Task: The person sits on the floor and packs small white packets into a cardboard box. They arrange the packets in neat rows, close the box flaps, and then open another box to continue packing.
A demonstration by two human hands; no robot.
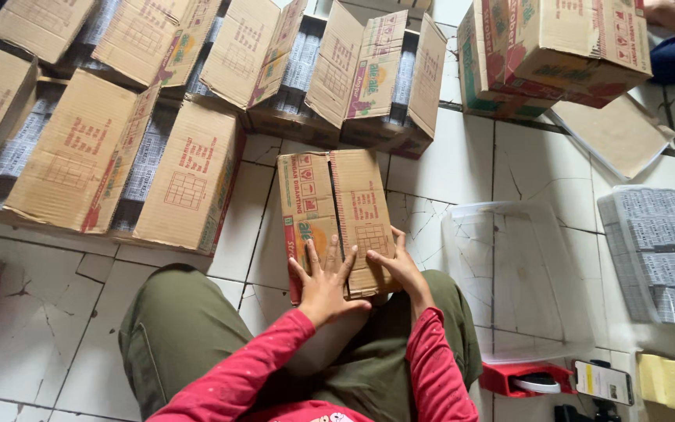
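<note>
A closed brown cardboard box [336, 219] with red printing and a green-and-yellow label patch lies on the cracked white tiled floor [462, 168], right in front of the person's knees in olive green trousers [181, 328]. Both hands press flat on its top flaps: the left hand [323, 283] has its fingers spread wide over the seam, the right hand [400, 270] lies open along the near right corner. Neither grips anything; the palms simply rest on the card.

Beyond the box, rows of open brown cardboard boxes [189, 176] with raised flaps stand close together, filled with grey-and-white printed packets. Upper right sits a stack of closed red-and-brown printed cartons [556, 51]. To the right stand an empty clear plastic tub [509, 273] and a second clear tub [662, 250] filled with grey packets.
</note>
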